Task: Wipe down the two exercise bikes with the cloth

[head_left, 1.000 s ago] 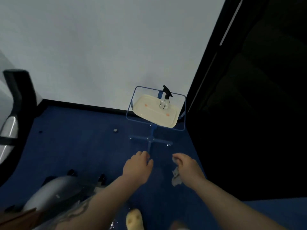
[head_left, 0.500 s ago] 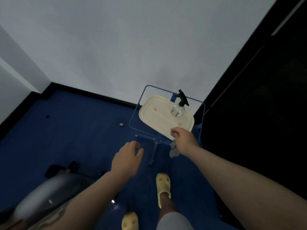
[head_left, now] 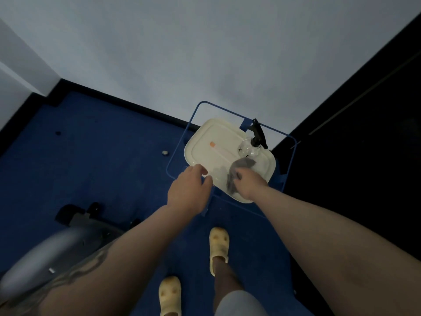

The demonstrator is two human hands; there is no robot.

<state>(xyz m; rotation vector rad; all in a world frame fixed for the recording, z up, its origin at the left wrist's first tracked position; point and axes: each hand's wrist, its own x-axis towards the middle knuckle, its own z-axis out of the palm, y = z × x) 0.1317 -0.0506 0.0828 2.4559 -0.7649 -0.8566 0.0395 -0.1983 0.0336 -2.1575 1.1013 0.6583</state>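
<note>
Gripping the grey cloth, the right hand has its fingers curled round the bunched fabric, which lies on the cream tray just beyond the knuckles. Beyond the cloth, a clear spray bottle with a black trigger head stands upright on the tray's far right corner. The left hand hovers just beside the right, fingers loosely bent and holding nothing, over the near rim of the blue wire stand that carries the tray. Behind the left forearm, low on that side, sits part of a grey exercise bike on blue carpet.
</note>
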